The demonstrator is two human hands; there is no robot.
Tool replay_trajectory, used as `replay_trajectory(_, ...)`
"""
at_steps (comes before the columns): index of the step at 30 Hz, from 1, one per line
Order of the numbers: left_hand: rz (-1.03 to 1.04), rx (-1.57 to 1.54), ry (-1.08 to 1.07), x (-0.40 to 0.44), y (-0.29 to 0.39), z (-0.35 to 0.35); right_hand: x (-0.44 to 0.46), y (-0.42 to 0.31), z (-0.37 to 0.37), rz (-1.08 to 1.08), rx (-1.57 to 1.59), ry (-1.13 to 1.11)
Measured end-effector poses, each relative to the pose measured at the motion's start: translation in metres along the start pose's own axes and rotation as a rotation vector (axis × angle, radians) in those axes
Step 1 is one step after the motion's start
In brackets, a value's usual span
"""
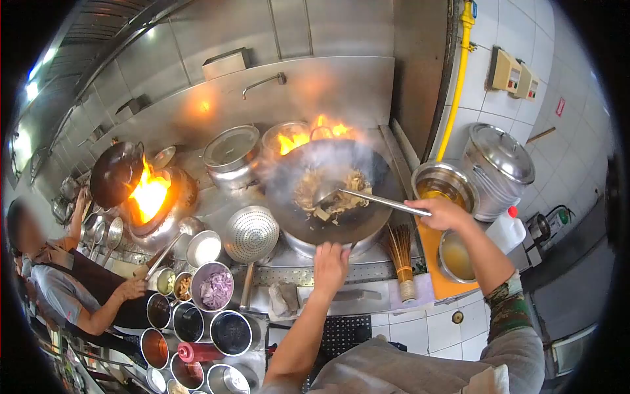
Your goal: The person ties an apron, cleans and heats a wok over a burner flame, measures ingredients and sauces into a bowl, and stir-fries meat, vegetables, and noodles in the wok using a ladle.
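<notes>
My right hand [441,211] is closed round the handle of a long metal ladle [380,199]. The ladle's bowl rests among pale, browned sliced food [354,187] in a large dark wok [295,220]. Steam rises from the wok, and flames show behind its far rim. My left hand [330,266] is closed at the wok's near edge, with its fingers curled over the rim area; the exact grip is partly hidden. A bamboo wok brush [401,253] lies to the right of my left hand. To its left is a perforated strainer [252,233].
At the left a co-worker [72,289] holds a tilted wok [117,176] over a flaming burner [152,196] and a ladle. Several metal pots stand lower left, one with chopped purple onion [216,290]. A lidded pot [502,154] and a basin [446,184] are at the right.
</notes>
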State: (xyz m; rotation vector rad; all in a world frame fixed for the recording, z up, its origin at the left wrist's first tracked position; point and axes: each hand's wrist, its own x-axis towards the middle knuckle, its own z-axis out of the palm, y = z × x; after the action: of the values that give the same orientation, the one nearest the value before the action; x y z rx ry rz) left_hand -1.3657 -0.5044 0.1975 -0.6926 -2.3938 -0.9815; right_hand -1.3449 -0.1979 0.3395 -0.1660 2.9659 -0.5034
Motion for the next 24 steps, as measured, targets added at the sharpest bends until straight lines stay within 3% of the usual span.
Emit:
replay_trajectory(3, 0.077, -0.109, -0.036, -0.043, 0.009, -0.021, -0.017, 0.015, 0.005, -0.107, -0.063, 0.103)
replay_trajectory(5, 0.072, -0.066, 0.018, -0.006, 0.028, -0.040, -0.024, 0.023, -0.014, -0.161, -0.048, 0.073)
replay_trajectory(7, 0.016, -0.077, 0.054, 0.025, 0.047, -0.053, -0.026, 0.025, -0.032, -0.066, 0.184, -0.167)
replay_trajectory(9, -0.003, -0.060, 0.027, 0.037, 0.034, -0.034, -0.010, 0.032, -0.020, -0.149, 0.031, -0.120)
replay_trajectory(13, -0.013, 0.008, -0.021, -0.014, 0.001, -0.002, -0.003, 0.005, 0.005, -0.001, 0.000, 0.039)
replay_trajectory(16, 0.121, -0.067, 0.023, -0.025, 0.015, -0.033, -0.019, 0.032, -0.001, -0.181, -0.029, 0.160)
replay_trajectory(17, 0.102, -0.050, 0.036, -0.012, 0.029, -0.046, -0.018, 0.029, -0.012, -0.183, -0.025, 0.149)
replay_trajectory(19, 0.027, -0.103, 0.042, 0.012, 0.046, -0.059, -0.029, 0.022, -0.033, -0.006, 0.262, -0.157)
replay_trajectory(23, -0.007, -0.043, 0.029, 0.021, 0.014, -0.016, 0.002, 0.029, -0.012, -0.167, 0.028, -0.044)
replay_trajectory(24, -0.003, -0.017, 0.011, 0.012, 0.006, -0.007, 0.006, 0.017, -0.006, -0.124, 0.032, 0.003)
